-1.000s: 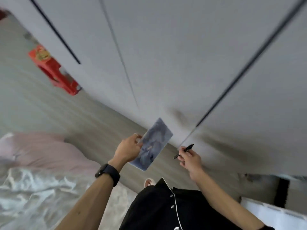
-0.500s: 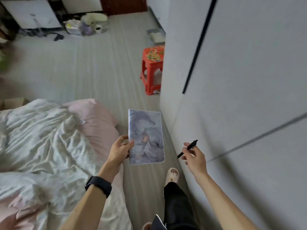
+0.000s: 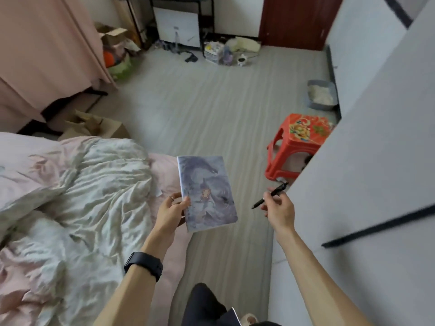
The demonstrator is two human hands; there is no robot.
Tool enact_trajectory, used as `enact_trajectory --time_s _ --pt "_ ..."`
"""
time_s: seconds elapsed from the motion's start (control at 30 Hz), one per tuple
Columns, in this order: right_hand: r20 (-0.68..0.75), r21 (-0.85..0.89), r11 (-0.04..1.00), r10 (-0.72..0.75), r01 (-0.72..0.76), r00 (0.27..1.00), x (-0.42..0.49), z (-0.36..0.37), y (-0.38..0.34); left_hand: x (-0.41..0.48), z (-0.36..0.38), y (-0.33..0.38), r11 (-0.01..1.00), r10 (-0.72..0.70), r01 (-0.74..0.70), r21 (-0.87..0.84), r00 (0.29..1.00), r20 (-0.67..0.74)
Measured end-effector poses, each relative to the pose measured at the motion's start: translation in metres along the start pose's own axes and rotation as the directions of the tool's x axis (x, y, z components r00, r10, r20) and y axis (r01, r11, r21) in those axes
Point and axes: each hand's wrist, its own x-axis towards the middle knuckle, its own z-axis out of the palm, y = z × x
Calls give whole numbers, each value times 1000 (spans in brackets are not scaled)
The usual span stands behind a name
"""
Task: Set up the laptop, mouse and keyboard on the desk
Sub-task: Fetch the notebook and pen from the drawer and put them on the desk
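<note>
Left hand [image 3: 173, 209]: gripping notebook [image 3: 207, 192]
Right hand [image 3: 279, 209]: pinching pen [image 3: 269, 196]
Progress: laptop, mouse, keyboard unseen; setup apparently not begun

Red stool [image 3: 297, 147]: right side hidden behind grey wardrobe [image 3: 376, 137]. Notebook [image 3: 207, 192]: near-left edge covered by left hand [image 3: 170, 212]; cover art too soft to read. Far clutter by desk frame [image 3: 169, 10] blurred, possibly bags. Bed [image 3: 70, 196] cut off left.
</note>
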Motion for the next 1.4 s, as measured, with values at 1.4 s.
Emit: enact_trajectory --time_s 1.4 --pt "427 -149 922 -268 359 864 933 414 -511 859 196 594 988 23 -62 -143 965 -262"
